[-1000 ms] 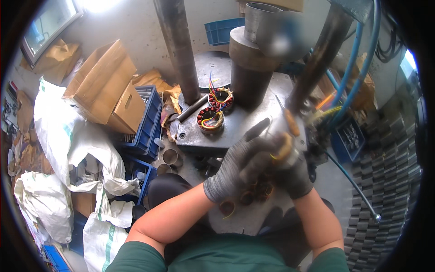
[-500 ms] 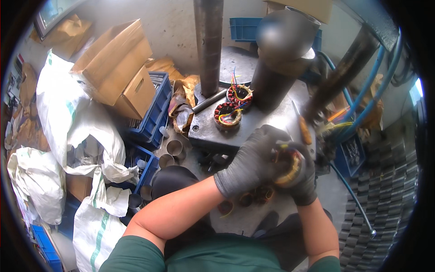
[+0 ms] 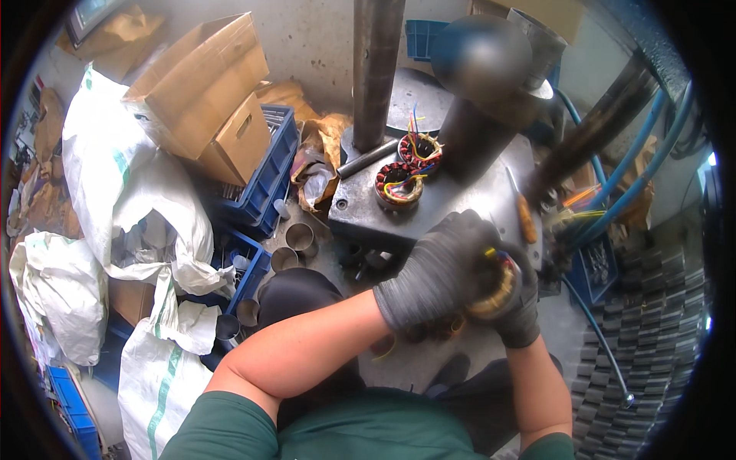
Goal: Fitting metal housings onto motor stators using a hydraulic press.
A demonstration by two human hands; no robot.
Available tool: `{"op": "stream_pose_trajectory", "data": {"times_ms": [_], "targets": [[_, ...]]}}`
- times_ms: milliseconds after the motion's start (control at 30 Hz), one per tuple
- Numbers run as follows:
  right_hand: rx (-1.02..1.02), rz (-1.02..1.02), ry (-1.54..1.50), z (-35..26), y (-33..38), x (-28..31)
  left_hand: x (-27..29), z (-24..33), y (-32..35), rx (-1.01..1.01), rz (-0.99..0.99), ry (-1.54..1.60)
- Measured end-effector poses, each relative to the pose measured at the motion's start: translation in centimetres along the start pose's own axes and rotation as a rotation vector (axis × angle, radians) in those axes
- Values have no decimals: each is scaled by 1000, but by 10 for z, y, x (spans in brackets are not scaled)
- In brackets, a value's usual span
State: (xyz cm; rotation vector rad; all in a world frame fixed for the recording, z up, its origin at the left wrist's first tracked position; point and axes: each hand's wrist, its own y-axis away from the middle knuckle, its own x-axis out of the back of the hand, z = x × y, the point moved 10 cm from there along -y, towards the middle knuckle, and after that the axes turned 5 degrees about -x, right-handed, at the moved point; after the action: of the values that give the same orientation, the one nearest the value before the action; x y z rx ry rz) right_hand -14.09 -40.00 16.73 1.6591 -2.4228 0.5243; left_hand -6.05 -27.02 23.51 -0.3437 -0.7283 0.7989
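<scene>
My gloved right hand (image 3: 523,303) is closed around a motor stator (image 3: 497,297), a ring of copper-coloured windings, held above my lap. At its upper side my gloved left hand (image 3: 437,268) has curled fingers by the stator's yellow and blue wires; their tips are blurred, so what they pinch cannot be made out. Two more stators, one nearer (image 3: 399,186) and one farther (image 3: 421,151), sit side by side on the metal plate (image 3: 376,222), red-laced with coloured leads sticking up. A pointed tool with an orange handle (image 3: 526,219) lies on the plate's right part.
Thick steel columns (image 3: 377,69) rise from the plate, and a metal rod (image 3: 368,159) lies near one. Cardboard boxes (image 3: 192,92), blue crates (image 3: 277,157) and white sacks (image 3: 115,184) crowd the left. Metal sleeves (image 3: 300,238) stand on the floor. Blue hoses (image 3: 629,165) hang at right.
The view has shifted slightly, so the plate and columns appear farther right. Both hands stay at the stator, the left one's fingers moving a little over its wires.
</scene>
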Motion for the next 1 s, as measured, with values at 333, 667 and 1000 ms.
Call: {"op": "stream_pose_trajectory", "data": {"times_ms": [333, 667, 1000], "targets": [[-21, 18, -77, 9, 2, 5, 0, 6, 1, -55, 73, -58], [44, -11, -99, -15, 8, 7, 5, 23, 2, -193, 115, -130], [31, 6, -142, -20, 7, 14, 5, 20, 4, -222, 83, 29]]}}
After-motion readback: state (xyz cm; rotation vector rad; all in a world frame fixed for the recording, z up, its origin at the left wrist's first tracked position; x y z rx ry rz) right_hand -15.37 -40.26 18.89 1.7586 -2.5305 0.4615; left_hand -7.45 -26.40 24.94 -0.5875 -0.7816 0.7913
